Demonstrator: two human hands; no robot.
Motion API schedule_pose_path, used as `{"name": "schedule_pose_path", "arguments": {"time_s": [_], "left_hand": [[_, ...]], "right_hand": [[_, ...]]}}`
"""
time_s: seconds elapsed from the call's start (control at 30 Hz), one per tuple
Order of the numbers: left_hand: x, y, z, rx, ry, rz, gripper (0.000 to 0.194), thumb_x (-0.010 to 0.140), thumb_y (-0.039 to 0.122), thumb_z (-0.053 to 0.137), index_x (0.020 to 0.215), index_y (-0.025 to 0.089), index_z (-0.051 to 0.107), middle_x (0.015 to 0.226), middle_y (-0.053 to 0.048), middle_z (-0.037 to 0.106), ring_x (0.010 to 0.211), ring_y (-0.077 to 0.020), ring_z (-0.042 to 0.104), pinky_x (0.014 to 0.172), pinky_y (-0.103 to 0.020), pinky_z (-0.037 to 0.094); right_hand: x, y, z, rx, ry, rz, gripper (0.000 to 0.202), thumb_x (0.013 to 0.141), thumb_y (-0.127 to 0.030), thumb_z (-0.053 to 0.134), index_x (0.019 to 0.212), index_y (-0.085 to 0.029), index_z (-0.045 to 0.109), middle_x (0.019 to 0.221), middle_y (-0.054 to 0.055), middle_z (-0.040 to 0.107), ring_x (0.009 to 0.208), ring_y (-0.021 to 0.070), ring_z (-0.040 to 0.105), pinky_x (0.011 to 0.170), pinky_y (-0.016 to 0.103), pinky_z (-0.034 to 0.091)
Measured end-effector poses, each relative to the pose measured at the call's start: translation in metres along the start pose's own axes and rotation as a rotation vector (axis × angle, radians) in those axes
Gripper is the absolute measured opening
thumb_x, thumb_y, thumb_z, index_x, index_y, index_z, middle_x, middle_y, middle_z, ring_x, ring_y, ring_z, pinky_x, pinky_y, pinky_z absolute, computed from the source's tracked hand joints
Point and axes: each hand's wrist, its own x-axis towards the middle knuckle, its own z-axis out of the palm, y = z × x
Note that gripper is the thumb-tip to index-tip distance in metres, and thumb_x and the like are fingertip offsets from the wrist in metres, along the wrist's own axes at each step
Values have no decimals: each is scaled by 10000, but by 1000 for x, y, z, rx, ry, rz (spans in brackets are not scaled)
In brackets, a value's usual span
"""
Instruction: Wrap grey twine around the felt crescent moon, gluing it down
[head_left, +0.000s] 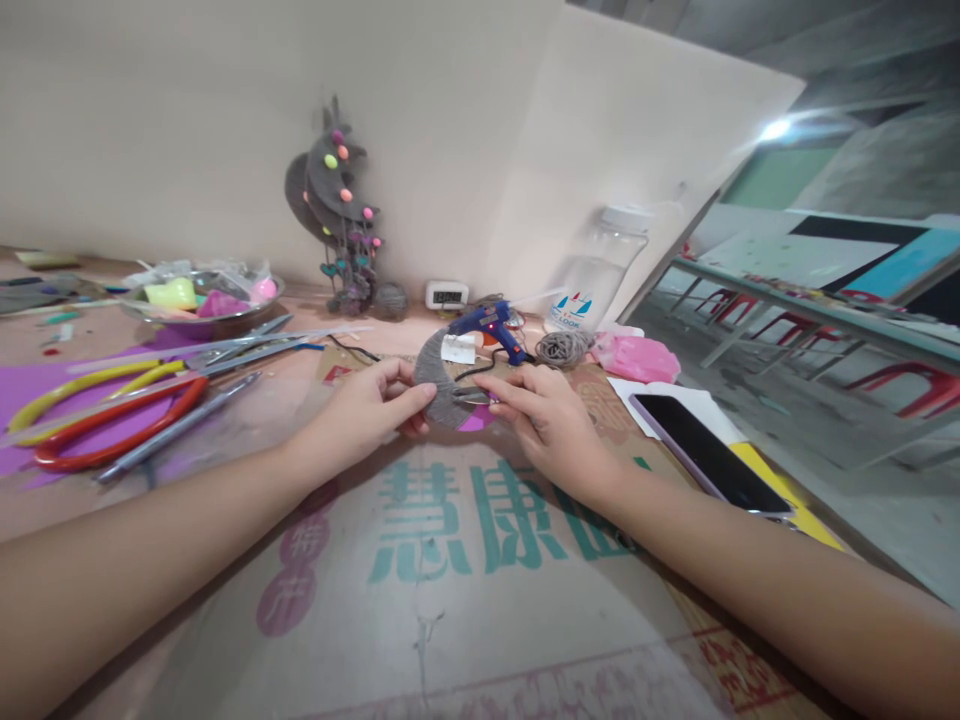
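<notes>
Left hand (367, 408) pinches the outer curve of the grey yarn-wrapped crescent (431, 375), probably steadying it between the hands; right hand (559, 425) is pinched closed near its lower tip, contents unclear. Just beyond the crescent, the blue plastic glue gun (491, 325) sits, presumably for easy reach.

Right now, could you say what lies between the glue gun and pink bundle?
In the head view, grey yarn lies between the glue gun and the pink bundle.
</notes>
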Motion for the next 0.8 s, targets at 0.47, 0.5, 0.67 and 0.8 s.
{"name": "schedule_pose_path", "arguments": {"time_s": [0.47, 0.5, 0.67, 0.8], "left_hand": [[0, -3, 0, -19, -50, -1, 201, 801, 354, 589, 836, 166, 526, 597, 22, 631, 539, -110, 601, 551, -215, 468], [0, -2, 0, -12, -49, -6, 198, 804, 353, 586, 830, 168, 522, 594, 22, 631, 537, -108, 599, 545, -209, 462], [-1, 0, 0, 15, -58, -27, 183, 816, 349, 572, 816, 177, 510, 593, 19, 639, 541, -108, 603, 504, -187, 429], [0, -2, 0, 3, -68, -11, 192, 808, 359, 579, 813, 178, 517, 591, 18, 640, 538, -113, 606, 532, -204, 450]], "right_hand": [[0, -1, 1, -23, 6, -22, 311, 934, -230, 425, 1200, -227, 586, 899, 60, 573, 860, 196, 483, 721, 337, 347], [0, -1, 1, -24, 9, -25, 310, 933, -228, 427, 1199, -232, 585, 896, 59, 573, 863, 197, 485, 723, 337, 347], [1, -1, 1, -24, 10, -33, 314, 927, -209, 436, 1204, -236, 583, 900, 56, 576, 869, 196, 487, 722, 336, 342], [0, -2, 1, -13, 7, -49, 330, 915, -165, 436, 1198, -240, 588, 920, 52, 588, 881, 192, 491, 737, 337, 341]]}}
